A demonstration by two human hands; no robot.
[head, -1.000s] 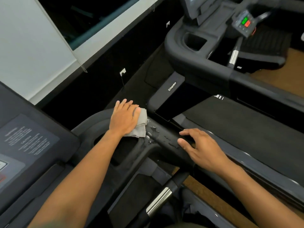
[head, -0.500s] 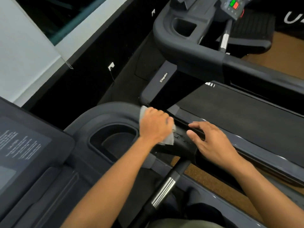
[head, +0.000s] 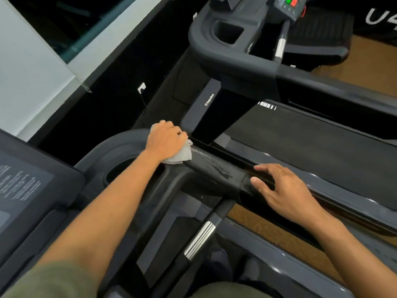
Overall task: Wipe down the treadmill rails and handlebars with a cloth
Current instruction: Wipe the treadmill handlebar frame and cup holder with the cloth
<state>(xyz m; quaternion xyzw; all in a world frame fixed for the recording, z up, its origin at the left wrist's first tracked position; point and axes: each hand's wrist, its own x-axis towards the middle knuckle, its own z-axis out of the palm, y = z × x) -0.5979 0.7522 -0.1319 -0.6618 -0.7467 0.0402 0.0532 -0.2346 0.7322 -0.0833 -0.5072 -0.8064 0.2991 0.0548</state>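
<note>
My left hand (head: 164, 139) presses a crumpled white cloth (head: 182, 154) onto the black side handrail (head: 217, 171) of the treadmill, where the rail meets the curved grey console surround. Most of the cloth is hidden under the palm. Wet streaks shine on the rail just right of the cloth. My right hand (head: 285, 190) rests flat on the same rail farther right, fingers spread, holding nothing.
A cup recess (head: 122, 171) sits in the console surround below my left forearm. A chrome-banded grip bar (head: 200, 239) slopes down under the rail. A second treadmill (head: 234, 59) stands beyond, its belt (head: 318, 151) right of the rail. The console screen (head: 23, 190) is at left.
My left hand swept the cloth right along the rail toward my right hand, then came back left to the corner. Wet streaks now show on the rail. The view shifted.
</note>
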